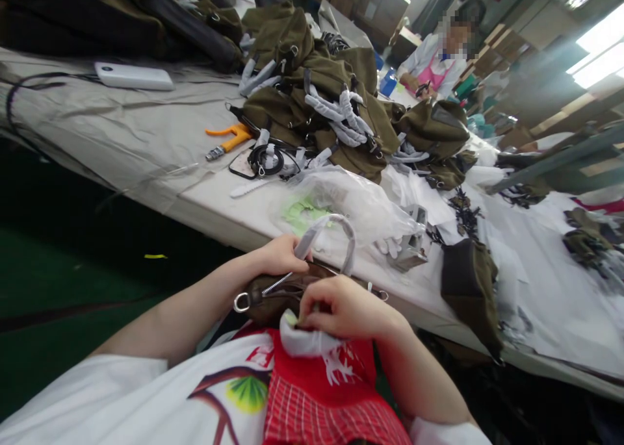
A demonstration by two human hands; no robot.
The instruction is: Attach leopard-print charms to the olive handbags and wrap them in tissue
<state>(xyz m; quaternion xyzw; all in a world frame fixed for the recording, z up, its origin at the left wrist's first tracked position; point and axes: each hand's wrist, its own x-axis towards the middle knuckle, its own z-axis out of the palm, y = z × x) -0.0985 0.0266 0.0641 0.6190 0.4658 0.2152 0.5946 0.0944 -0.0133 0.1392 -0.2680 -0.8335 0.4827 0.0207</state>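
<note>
A brown handbag (263,308) with a silver zipper and a metal ring at its end rests against my body at the table's edge. One of its handles, wrapped in pale grey (348,230), arches upward. My left hand (285,255) is closed on the bag's top edge near the foot of that handle. Over the bag's opening, my right hand (341,307) has its fingers curled in a pinch; what lies between them is hidden. Just below those fingers is a second whitish wrapped loop (305,341), in front of my red apron.
Olive bags with wrapped handles (341,117) are heaped across the table (185,195). Nearer lie an orange air gun (231,136), a black cord coil (268,162), clear plastic (361,201) and a white power bank (134,76). A co-worker (433,62) is at the far side.
</note>
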